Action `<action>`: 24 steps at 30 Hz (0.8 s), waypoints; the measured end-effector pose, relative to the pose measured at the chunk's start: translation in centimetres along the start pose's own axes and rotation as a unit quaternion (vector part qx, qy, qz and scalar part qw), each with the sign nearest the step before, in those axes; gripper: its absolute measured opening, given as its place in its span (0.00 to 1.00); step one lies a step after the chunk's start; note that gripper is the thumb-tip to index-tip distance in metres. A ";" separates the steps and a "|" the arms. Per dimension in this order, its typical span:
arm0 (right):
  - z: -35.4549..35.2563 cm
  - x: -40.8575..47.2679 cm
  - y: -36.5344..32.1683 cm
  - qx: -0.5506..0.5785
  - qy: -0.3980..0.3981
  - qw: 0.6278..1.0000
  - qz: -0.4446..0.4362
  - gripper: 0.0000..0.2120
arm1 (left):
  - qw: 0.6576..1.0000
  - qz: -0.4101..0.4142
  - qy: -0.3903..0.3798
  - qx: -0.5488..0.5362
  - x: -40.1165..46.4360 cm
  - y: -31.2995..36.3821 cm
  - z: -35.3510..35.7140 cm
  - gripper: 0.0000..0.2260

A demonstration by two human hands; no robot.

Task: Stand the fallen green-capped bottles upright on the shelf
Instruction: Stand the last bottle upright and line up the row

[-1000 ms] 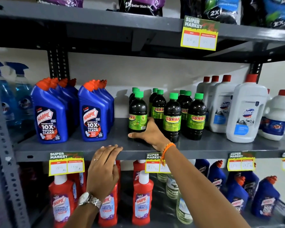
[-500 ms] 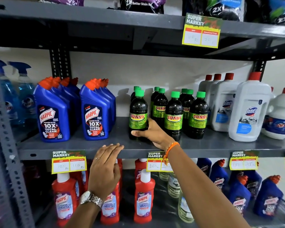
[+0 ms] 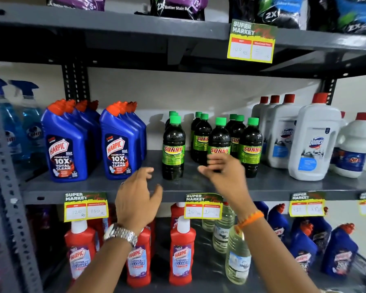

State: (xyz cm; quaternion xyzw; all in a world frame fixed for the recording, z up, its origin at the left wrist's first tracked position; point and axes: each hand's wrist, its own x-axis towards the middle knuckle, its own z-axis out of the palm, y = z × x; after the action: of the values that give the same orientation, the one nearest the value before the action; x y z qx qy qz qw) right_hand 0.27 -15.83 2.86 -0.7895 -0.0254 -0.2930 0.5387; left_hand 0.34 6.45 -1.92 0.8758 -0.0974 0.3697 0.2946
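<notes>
Green-capped bottles (image 3: 201,142) are seen standing upright on the middle shelf (image 3: 283,188).

The dark bottles with green labels are grouped at the shelf's centre, one (image 3: 173,148) set slightly apart to the left of the rest. Both hands are held open and empty in front of them: the right hand (image 3: 222,173) is spread just before the front bottles, and the left hand (image 3: 138,196) is raised at the shelf edge, a watch (image 3: 120,234) worn on its wrist. Blue bottles (image 3: 93,142) are placed to the left, white bottles (image 3: 300,136) to the right.
</notes>
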 end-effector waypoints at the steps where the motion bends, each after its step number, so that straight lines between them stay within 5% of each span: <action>1: -1.5 -0.6 0.2 -0.009 0.070 0.997 -0.008 0.25 | 0.999 -0.012 -0.040 0.003 1.0 0.5 -0.1 0.25; 3: -3.6 -0.4 1.1 -0.046 0.125 0.991 0.001 0.31 | 0.987 -0.052 -0.149 -0.015 3.4 1.4 0.3 0.34; 5: -4.7 1.1 2.1 -0.083 0.062 0.993 0.047 0.44 | 0.970 -0.089 -0.214 -0.074 6.1 1.9 1.0 0.35; 8: -4.3 3.8 3.8 -0.083 -0.067 0.990 0.087 0.53 | 0.961 -0.094 -0.214 -0.148 8.3 2.4 2.0 0.27; 13: -3.6 6.2 5.3 -0.103 -0.107 0.988 0.052 0.38 | 0.957 -0.088 -0.198 -0.192 7.9 2.5 2.8 0.16; 24: -3.6 5.7 5.1 0.033 -0.142 0.988 0.057 0.27 | 0.956 -0.075 -0.201 -0.202 8.2 0.7 3.5 0.29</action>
State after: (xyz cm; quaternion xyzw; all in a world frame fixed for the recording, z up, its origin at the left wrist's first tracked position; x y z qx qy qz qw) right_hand 5.29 -22.65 2.27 -0.8049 -0.0667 -0.1460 0.5713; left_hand 7.97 4.18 2.23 0.8593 -0.1610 0.1357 0.4662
